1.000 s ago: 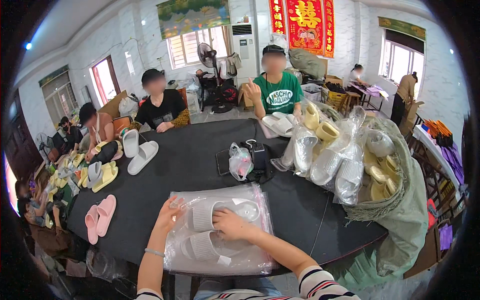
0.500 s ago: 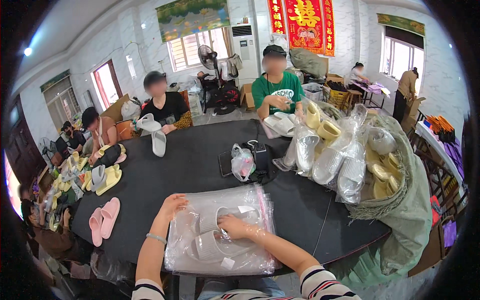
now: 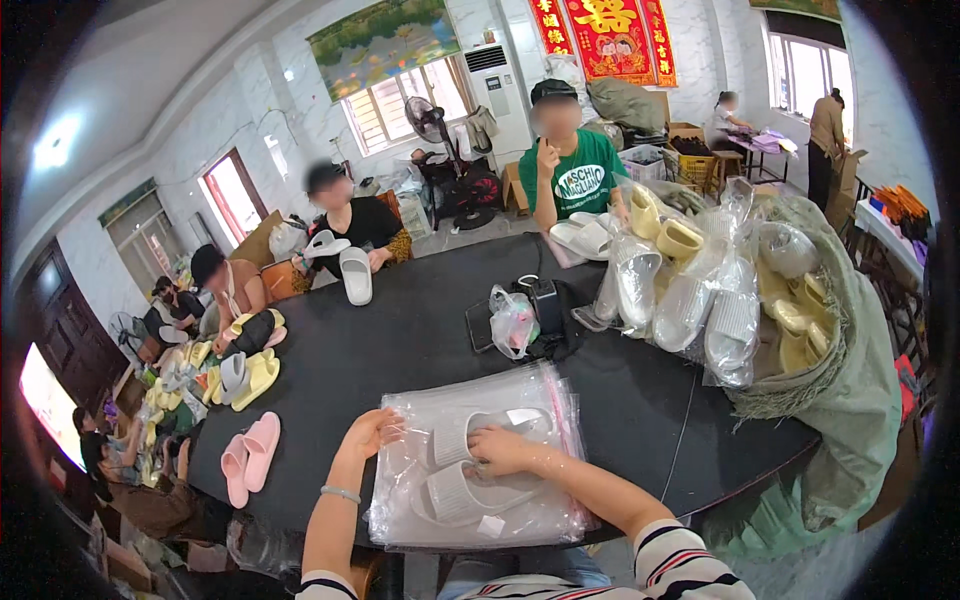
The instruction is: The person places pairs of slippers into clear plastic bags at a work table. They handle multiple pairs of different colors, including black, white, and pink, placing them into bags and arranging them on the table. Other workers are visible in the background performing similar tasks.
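A pair of light grey slippers (image 3: 462, 492) lies on a stack of clear plastic bags (image 3: 405, 515) at the table edge before me, with clear film around them. My right hand (image 3: 500, 450) is at the upper slipper, its fingers curled at the strap and partly hidden. Shiny film shows near that wrist, but I cannot tell how far the bag covers the hand. At the bags' upper left edge, my left hand (image 3: 375, 432) has its fingers bent together on the clear plastic. White tags stick out by the slippers.
On the black table (image 3: 400, 340) stand pink slippers (image 3: 250, 457), yellow and grey slippers, and a small plastic bag (image 3: 513, 322) beside a black device. A large sack (image 3: 850, 370) at right holds bagged slippers (image 3: 735, 325). Several people sit around; one across the table holds grey slippers (image 3: 356, 275).
My view has shifted and tilted, so the scene sits differently in the picture. My hands stay nearly in place on the bags and slippers. The person in green has raised a hand toward the face.
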A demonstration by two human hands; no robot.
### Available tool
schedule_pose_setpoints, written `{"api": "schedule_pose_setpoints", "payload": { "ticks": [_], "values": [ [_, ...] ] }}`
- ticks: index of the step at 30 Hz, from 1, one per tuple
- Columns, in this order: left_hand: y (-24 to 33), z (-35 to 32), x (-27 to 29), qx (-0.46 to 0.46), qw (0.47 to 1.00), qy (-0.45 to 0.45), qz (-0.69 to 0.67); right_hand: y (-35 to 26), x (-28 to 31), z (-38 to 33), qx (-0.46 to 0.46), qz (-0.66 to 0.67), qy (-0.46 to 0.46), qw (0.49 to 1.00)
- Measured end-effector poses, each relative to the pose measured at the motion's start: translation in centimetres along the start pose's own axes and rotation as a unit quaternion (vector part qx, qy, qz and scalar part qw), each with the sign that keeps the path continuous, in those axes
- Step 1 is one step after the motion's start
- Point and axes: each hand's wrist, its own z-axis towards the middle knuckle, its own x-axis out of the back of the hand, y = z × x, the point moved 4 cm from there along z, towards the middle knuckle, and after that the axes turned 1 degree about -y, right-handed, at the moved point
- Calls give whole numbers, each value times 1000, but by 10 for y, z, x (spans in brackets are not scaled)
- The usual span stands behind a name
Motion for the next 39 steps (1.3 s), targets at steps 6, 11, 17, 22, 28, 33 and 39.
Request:
{"api": "schedule_pose_setpoints", "payload": {
  "ticks": [6,11,17,22,28,33,39],
  "values": [
    [3,14,9,-32,999,2,5,-12,30,0,26,-10,55,998],
    [1,33,12,-67,997,32,-11,-50,65,-3,109,-76,112,985],
    [4,47,9,-39,997,37,60,-57,53,-3,143,-88,69,983],
    [9,42,-19,-122,971,130,161,-44,53,-6,109,-24,93,989],
    [-4,56,-14,-355,771,286,444,-9,13,-4,37,-41,41,998],
    [-23,59,-8,-304,794,326,415,16,-3,-4,-10,13,-11,1000],
    [-37,45,-15,-390,762,343,387,15,-3,-5,-55,-19,-57,997]
  ]
}}
